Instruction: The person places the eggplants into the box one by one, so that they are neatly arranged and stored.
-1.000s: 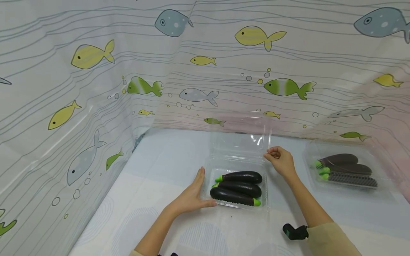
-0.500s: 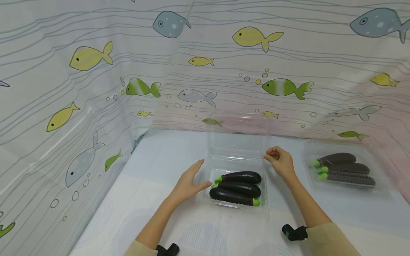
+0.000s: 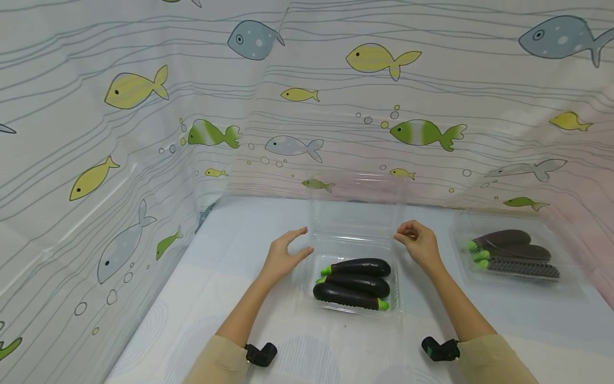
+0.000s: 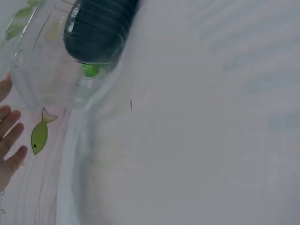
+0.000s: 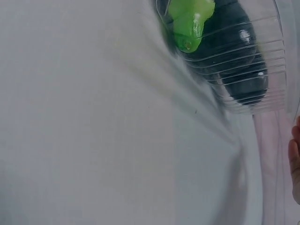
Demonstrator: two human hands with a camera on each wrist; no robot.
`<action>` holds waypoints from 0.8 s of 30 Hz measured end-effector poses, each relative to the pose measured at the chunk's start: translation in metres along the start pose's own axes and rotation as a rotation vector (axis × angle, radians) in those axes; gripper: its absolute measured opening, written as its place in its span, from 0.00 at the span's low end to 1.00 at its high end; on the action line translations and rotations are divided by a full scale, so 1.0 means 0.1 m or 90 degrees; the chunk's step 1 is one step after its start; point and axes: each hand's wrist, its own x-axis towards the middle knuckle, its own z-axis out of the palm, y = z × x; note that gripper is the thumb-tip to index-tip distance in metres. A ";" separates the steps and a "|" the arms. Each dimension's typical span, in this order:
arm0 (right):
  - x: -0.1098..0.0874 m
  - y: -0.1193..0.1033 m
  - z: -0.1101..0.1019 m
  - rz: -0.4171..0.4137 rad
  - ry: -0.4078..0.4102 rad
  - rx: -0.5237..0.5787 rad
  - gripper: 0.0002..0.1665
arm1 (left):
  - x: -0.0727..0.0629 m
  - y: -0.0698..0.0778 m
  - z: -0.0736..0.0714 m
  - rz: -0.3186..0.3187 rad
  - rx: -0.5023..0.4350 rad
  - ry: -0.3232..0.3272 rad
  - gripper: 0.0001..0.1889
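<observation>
A clear plastic clamshell box [image 3: 352, 310] lies on the table in the head view, holding three eggplants [image 3: 357, 285]. These are dark and glossy with bright green stem ends. The box's lid [image 3: 355, 210] stands raised behind it. My left hand [image 3: 284, 256] is at the left side of the lid's hinge, thumb and fingers spread apart. My right hand [image 3: 419, 245] has curled fingers, and its thumb and forefinger pinch the lid's right edge near the hinge. Both wrist views catch the box from the side, with the left fingers [image 4: 10, 133] and right fingers [image 5: 295, 154] at the frame edges.
A second clear clamshell box [image 3: 460, 266] with eggplants [image 3: 515, 253] stands to the right. A curtain [image 3: 336, 117] printed with fish rises behind the table and along its left side. The table carries a pale patterned cloth [image 3: 240, 229].
My left hand has let go of the box's left side and moved back up to beside the lid's hinge. The right hand has stayed at the lid's right edge.
</observation>
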 end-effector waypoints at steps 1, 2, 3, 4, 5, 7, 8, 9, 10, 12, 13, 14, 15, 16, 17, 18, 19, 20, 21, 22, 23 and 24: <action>0.00 0.01 0.00 -0.001 -0.001 -0.001 0.09 | 0.03 -0.01 0.01 0.000 0.001 0.012 0.27; 0.00 0.01 0.00 -0.003 -0.003 -0.002 0.09 | 0.07 -0.01 0.02 0.001 -0.001 0.027 0.26; 0.01 0.02 0.00 -0.004 -0.003 -0.001 0.09 | 0.10 -0.01 0.02 -0.001 -0.001 0.043 0.25; 0.01 0.02 0.00 -0.007 -0.004 0.001 0.09 | 0.14 -0.02 0.03 -0.004 -0.003 0.059 0.24; 0.01 0.03 0.00 -0.008 -0.005 0.003 0.09 | 0.18 -0.02 0.04 -0.010 0.000 0.073 0.23; 0.01 0.04 0.00 -0.011 -0.007 0.009 0.09 | 0.26 -0.01 0.04 -0.026 0.004 0.098 0.22; 0.01 0.04 0.00 -0.013 -0.008 0.012 0.09 | 0.30 -0.01 0.04 -0.031 0.004 0.108 0.22; 0.02 0.04 0.00 -0.013 -0.009 0.015 0.08 | 0.34 -0.01 0.04 -0.033 0.008 0.113 0.23; 0.02 0.04 0.00 -0.013 -0.009 0.016 0.08 | 0.37 0.00 0.04 -0.031 0.010 0.116 0.23; 0.01 0.04 0.00 -0.013 -0.010 0.019 0.08 | 0.42 0.00 0.04 -0.022 0.020 0.119 0.24; 0.01 0.04 0.00 -0.013 -0.010 0.021 0.08 | 0.44 0.00 0.05 -0.015 0.023 0.119 0.24; 0.01 0.04 0.00 -0.013 -0.010 0.020 0.08 | 0.46 0.00 0.05 -0.010 0.027 0.117 0.24; 0.01 0.04 0.00 -0.013 -0.010 0.019 0.08 | 0.48 0.01 0.06 -0.006 0.032 0.114 0.24; 0.00 0.04 0.00 -0.012 -0.009 0.017 0.08 | 0.49 0.00 0.07 -0.004 0.035 0.111 0.23; 0.00 0.04 0.00 -0.011 -0.008 0.014 0.08 | 0.50 0.00 0.08 -0.004 0.039 0.108 0.23; 0.00 0.04 0.00 -0.011 -0.008 0.010 0.08 | 0.51 0.00 0.08 -0.003 0.041 0.105 0.22; 0.00 0.04 0.00 -0.009 -0.007 0.007 0.08 | 0.52 0.00 0.09 -0.005 0.045 0.101 0.21; 0.00 0.04 0.00 -0.008 -0.006 0.003 0.08 | 0.52 -0.01 0.10 -0.008 0.048 0.098 0.20; 0.00 0.04 -0.01 -0.006 -0.003 -0.001 0.08 | 0.53 -0.01 0.11 -0.011 0.053 0.096 0.19; 0.00 0.04 -0.01 -0.006 -0.001 -0.009 0.08 | 0.54 -0.02 0.12 -0.014 0.057 0.095 0.17; 0.00 0.03 -0.01 -0.008 0.002 -0.014 0.08 | 0.55 -0.02 0.12 -0.017 0.061 0.096 0.15; -0.01 0.03 -0.01 -0.012 0.004 -0.023 0.08 | 0.56 -0.03 0.13 -0.020 0.067 0.097 0.14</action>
